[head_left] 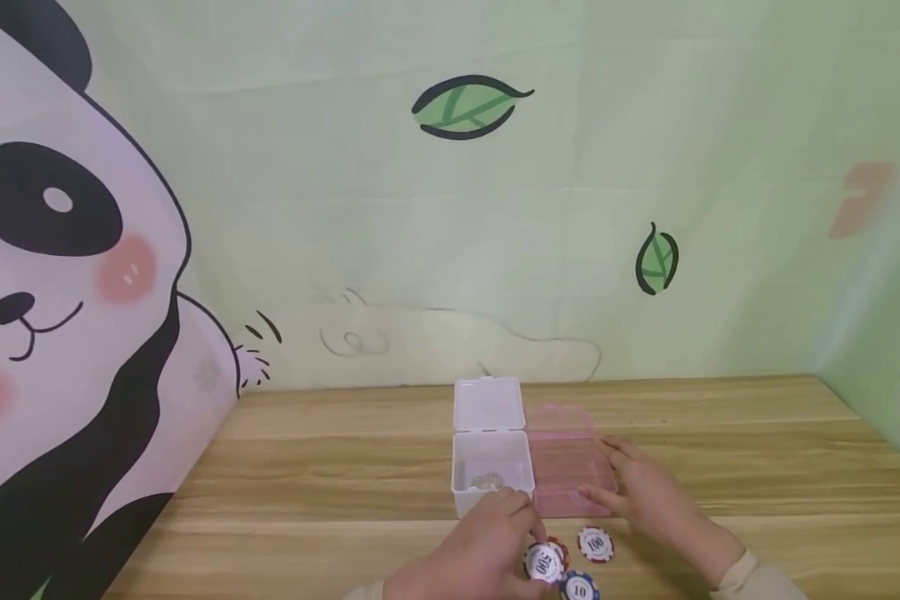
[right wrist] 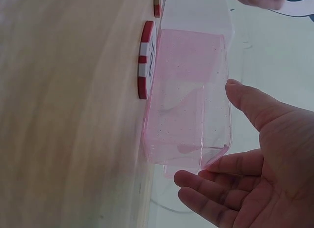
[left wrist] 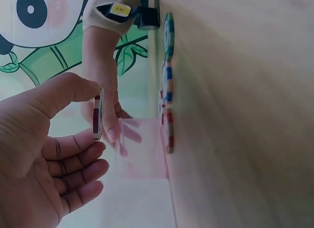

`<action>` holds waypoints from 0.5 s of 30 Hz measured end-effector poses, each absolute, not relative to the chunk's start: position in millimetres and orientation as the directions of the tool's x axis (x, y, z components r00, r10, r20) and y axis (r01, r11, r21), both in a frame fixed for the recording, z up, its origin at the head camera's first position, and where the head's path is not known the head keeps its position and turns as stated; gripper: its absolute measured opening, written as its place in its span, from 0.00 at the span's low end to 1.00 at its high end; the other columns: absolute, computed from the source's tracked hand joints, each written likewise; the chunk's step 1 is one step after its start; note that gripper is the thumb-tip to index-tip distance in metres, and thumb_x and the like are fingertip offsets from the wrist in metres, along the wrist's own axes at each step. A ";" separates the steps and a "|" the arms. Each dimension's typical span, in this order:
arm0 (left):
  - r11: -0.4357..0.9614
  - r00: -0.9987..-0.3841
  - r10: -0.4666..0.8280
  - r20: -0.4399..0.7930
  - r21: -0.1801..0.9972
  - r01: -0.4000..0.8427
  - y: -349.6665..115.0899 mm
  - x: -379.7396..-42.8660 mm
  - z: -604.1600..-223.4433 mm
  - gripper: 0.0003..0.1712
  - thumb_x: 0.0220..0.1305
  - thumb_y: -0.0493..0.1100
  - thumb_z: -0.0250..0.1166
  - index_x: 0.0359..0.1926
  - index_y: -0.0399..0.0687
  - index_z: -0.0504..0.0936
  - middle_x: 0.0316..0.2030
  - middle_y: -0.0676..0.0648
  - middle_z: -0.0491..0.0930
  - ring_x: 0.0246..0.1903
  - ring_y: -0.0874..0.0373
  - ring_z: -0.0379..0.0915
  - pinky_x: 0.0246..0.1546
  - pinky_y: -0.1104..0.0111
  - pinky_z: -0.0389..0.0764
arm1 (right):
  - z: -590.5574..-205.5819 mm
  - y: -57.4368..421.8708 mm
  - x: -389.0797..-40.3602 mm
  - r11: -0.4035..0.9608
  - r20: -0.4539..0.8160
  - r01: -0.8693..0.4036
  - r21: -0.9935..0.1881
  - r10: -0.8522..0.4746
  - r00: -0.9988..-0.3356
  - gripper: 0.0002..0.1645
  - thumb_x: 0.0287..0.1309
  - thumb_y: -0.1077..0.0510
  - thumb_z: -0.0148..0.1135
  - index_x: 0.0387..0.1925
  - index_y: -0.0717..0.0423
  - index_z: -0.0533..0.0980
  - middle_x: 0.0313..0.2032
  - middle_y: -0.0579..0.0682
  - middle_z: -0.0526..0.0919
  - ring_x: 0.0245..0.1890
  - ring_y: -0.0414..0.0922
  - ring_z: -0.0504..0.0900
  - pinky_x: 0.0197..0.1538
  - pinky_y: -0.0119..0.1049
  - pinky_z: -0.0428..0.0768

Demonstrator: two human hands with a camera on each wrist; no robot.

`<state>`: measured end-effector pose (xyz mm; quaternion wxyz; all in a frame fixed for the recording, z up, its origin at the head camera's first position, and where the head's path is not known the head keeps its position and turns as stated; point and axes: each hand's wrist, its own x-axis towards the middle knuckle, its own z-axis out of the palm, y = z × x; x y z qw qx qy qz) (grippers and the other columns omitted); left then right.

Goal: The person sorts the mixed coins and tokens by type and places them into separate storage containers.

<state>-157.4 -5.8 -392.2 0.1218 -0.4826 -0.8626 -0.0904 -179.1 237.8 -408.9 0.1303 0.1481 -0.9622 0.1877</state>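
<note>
My left hand pinches a poker chip marked 500 between thumb and index finger. In the left wrist view that chip appears edge-on, its rim dark red and white. My right hand holds the right end of a clear pink plastic box, thumb and fingers spread about its corner. Close by on the table lie a red-edged 100 chip, a blue-edged 10 chip and an orange-red chip partly hidden behind the held one. A green chip shows in the left wrist view.
A white plastic box, its lid raised at the back, stands against the pink box's left side. Inside it lies a translucent roundish piece. Behind the wooden table hangs a printed panda-and-leaf cloth.
</note>
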 end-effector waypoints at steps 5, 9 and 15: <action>0.556 -0.535 0.790 0.300 0.019 0.831 -3.7 -164.5 -386.1 0.22 0.45 0.59 0.73 0.35 0.54 0.78 0.34 0.60 0.73 0.38 0.67 0.66 0.42 0.79 0.69 | -408.0 238.7 -179.6 0.880 0.317 -0.350 -0.322 -0.249 -0.915 0.44 0.51 0.42 0.68 0.59 0.72 0.70 0.58 0.70 0.74 0.55 0.65 0.76 0.57 0.56 0.76; 0.586 -0.570 0.764 0.302 0.045 0.809 -1.6 -172.1 -382.9 0.23 0.44 0.58 0.74 0.35 0.51 0.78 0.35 0.58 0.73 0.39 0.65 0.67 0.42 0.78 0.70 | -407.6 238.6 -179.1 0.877 0.310 -0.349 -0.331 -0.249 -0.918 0.44 0.52 0.43 0.68 0.59 0.73 0.70 0.59 0.70 0.73 0.56 0.66 0.75 0.58 0.56 0.75; 0.593 -0.602 0.730 0.324 0.137 0.794 2.4 -186.0 -380.1 0.21 0.43 0.55 0.75 0.35 0.50 0.79 0.35 0.56 0.74 0.39 0.64 0.68 0.44 0.77 0.71 | -407.3 239.0 -178.8 0.878 0.298 -0.337 -0.340 -0.240 -0.924 0.44 0.52 0.43 0.67 0.59 0.73 0.69 0.59 0.71 0.72 0.56 0.66 0.75 0.59 0.57 0.74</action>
